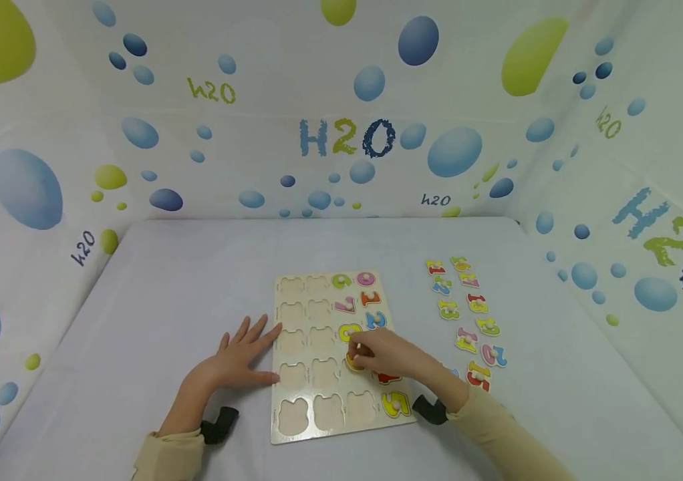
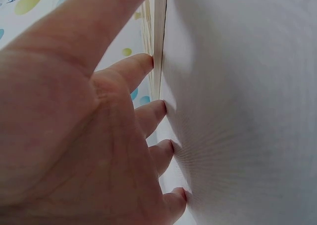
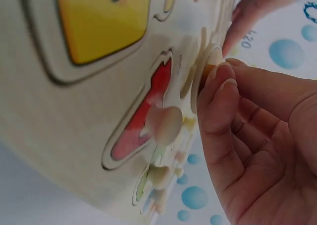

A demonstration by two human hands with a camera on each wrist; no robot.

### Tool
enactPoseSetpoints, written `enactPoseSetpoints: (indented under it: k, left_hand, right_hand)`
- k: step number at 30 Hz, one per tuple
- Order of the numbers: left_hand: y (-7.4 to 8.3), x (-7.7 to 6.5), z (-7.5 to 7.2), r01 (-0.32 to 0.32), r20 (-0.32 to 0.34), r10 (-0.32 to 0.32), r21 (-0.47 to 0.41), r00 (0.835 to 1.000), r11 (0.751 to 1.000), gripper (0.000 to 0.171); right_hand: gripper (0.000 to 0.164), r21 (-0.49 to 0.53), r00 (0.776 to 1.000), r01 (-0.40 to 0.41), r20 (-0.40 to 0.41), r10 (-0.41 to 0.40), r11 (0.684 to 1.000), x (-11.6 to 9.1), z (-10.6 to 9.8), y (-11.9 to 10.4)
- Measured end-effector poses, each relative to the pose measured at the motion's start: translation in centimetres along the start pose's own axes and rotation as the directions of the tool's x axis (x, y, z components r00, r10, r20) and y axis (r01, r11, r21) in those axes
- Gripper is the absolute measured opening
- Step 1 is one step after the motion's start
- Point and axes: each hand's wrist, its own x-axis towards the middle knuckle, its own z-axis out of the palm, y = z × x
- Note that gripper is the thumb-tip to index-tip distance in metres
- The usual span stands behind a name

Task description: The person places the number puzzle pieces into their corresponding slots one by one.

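Observation:
A wooden number puzzle board (image 1: 341, 427) lies on the white table, some recesses filled with knobbed numbers and others bare. My right hand (image 1: 386, 352) pinches a yellow-orange number puzzle piece (image 1: 351, 364) over the third column, below the yellow 8 (image 1: 350, 332). In the right wrist view this piece (image 3: 210, 72) stands tilted against the board, its digit mostly hidden by the fingers. Close by are the red 4 (image 3: 157, 98) and the yellow 5 (image 1: 395, 404). My left hand (image 1: 236, 361) lies with spread fingers beside the board, thumb and index finger touching its left edge.
Right of the board, loose two-digit number pieces lie in two rough columns, among them a red-yellow 15 (image 1: 478, 375) and a 13 (image 1: 448, 309). My right forearm covers part of the nearest ones. A patterned curtain (image 1: 329, 80) rises behind the table.

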Motion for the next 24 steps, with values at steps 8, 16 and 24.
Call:
enactPoseSetpoints:
  k: [8, 16, 24]
  left_hand:
    - [0.2, 0.0, -0.1, 0.001, 0.002, -0.001, 0.006, 1.000, 1.000, 0.088]
    - [0.2, 0.0, -0.2, -0.007, 0.008, 0.007, 0.013, 1.000, 1.000, 0.088]
    - [0.0, 0.2, 0.0, -0.004, 0.010, 0.004, 0.014, 1.000, 1.000, 0.088]
  right_hand:
    - [0.007, -0.004, 0.995, 0.005, 0.097, -0.004, 1.000, 0.7, 0.5, 0.0]
    - [0.012, -0.083, 0.974, 0.066, 0.221, -0.046, 0.994, 1.6, -0.3, -0.2]
    - [0.016, -0.091, 0.932, 0.080, 0.361, -0.042, 0.993, 3.2, -1.0, 0.2]
